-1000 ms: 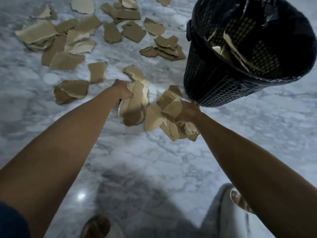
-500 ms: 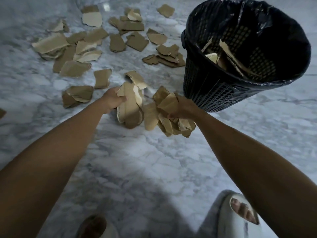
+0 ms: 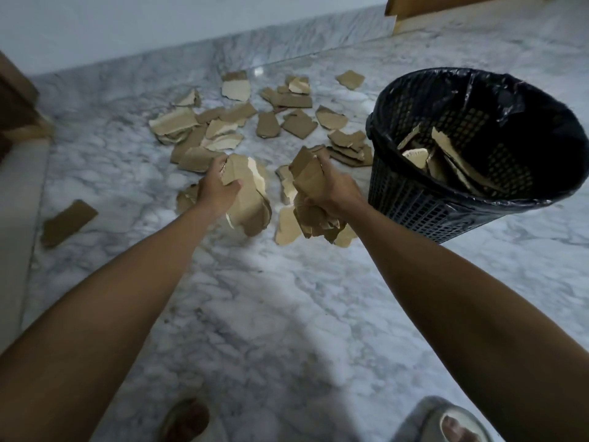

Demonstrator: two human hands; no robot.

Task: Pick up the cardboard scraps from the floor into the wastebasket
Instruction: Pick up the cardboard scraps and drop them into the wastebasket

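No text, label, brand, number or sign can be read anywhere. The cardboard scraps (image 3: 237,118) show plain brown and pale faces, and the wastebasket (image 3: 424,205) shows only bare black mesh and liner.

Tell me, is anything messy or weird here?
Yes. Torn cardboard scraps litter the floor left of the wastebasket, and one scrap lies apart at far left. The left hand and right hand each hold a bunch.
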